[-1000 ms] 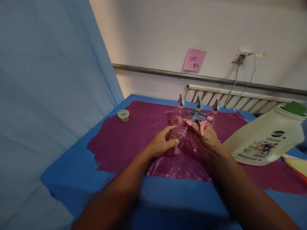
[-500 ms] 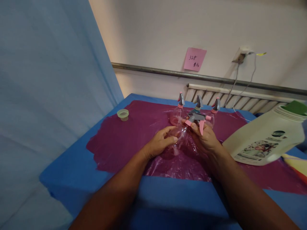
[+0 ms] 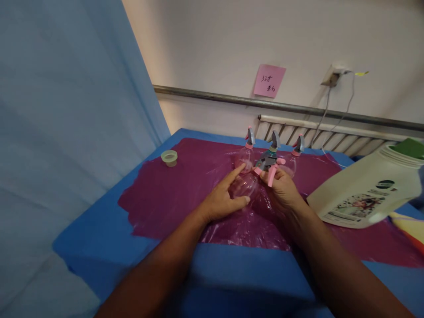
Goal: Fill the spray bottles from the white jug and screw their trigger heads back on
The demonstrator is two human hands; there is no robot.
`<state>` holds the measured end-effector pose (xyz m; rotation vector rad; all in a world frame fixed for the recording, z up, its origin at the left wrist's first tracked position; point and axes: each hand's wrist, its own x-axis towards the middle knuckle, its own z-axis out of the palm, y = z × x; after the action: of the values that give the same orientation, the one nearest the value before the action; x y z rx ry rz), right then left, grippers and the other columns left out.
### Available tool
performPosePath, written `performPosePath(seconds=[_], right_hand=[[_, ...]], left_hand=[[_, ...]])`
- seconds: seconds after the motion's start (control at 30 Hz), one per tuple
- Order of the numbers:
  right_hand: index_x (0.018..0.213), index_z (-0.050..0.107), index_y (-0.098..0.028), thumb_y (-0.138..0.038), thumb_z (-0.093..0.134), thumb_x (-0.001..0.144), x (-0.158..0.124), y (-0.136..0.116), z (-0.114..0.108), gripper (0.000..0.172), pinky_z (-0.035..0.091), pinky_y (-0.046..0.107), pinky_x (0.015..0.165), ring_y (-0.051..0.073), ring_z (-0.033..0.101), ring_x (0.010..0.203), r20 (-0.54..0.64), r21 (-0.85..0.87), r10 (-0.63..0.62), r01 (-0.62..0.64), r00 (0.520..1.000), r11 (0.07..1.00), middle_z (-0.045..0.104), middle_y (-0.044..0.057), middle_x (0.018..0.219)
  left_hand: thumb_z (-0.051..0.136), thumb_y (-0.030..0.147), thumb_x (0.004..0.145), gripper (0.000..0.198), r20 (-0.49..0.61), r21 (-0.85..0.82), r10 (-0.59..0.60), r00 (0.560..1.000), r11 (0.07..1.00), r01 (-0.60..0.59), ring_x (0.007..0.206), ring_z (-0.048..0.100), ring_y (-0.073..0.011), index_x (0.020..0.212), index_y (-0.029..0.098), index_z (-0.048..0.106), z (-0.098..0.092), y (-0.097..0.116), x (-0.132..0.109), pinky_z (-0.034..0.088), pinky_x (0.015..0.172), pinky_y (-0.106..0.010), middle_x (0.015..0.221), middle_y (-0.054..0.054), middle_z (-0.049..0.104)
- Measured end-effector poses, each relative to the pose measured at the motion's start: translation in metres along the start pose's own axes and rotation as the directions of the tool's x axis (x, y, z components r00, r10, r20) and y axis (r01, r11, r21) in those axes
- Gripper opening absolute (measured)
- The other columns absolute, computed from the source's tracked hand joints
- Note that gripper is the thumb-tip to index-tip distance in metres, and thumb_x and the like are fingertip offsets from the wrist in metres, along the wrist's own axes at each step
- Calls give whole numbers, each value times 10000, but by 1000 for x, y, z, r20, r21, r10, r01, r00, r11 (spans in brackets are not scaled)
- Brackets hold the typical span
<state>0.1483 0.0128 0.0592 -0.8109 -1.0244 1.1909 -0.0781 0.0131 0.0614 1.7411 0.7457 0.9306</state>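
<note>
My left hand [image 3: 222,199] wraps round the body of a clear spray bottle [image 3: 244,185], index finger stretched up along its side and thumb underneath. My right hand [image 3: 284,191] grips the grey and pink trigger sprayer head [image 3: 268,165] sitting on that bottle's neck. The bottle is held just above a crumpled magenta plastic sheet [image 3: 172,194]. Behind it stand three more clear spray bottles with grey and pink sprayer heads [image 3: 274,142] in a row.
A large white jug with a green cap [image 3: 367,190] lies on its side at the right. A small pale green cap [image 3: 169,157] sits at the sheet's left end. Blue cloth covers the table [image 3: 99,238]; a blue curtain [image 3: 66,110] hangs left. A radiator [image 3: 331,139] runs behind.
My left index finger has stretched out along the bottle. The sprayer head has tilted and moved slightly left and up in my right hand.
</note>
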Motion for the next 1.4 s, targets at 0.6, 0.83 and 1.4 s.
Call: performPosePath(seconds=[0.6, 0.83, 1.4], right_hand=[[1042, 702, -291, -420, 1191, 540, -7, 3, 21, 712, 694, 455, 924, 258, 804, 922, -62, 3, 49, -48, 997, 999, 839, -9, 979], [987, 685, -305, -621, 1020, 804, -11, 1, 20, 496, 676, 451, 958, 263, 808, 984, 4, 42, -5, 5, 1000, 999, 843, 13, 1028], [982, 625, -293, -355, 1177, 568, -1, 8, 17, 693, 565, 254, 758, 122, 636, 776, -43, 48, -43, 45, 998, 998, 721, -89, 899]], left_hand=[[826, 294, 885, 1076, 76, 283, 98, 992, 952, -115, 1355, 679, -337, 1871, 423, 414, 3, 1, -4, 584, 1260, -565, 1485, -77, 642], [775, 238, 880, 1062, 61, 226, 85, 995, 969, -96, 1585, 605, -375, 1866, 414, 421, 1, 0, -2, 467, 1399, -606, 1683, -104, 607], [769, 230, 893, 1066, 110, 245, 112, 988, 960, -136, 1547, 609, -377, 1878, 409, 404, 0, 1, -4, 483, 1376, -594, 1637, -95, 625]])
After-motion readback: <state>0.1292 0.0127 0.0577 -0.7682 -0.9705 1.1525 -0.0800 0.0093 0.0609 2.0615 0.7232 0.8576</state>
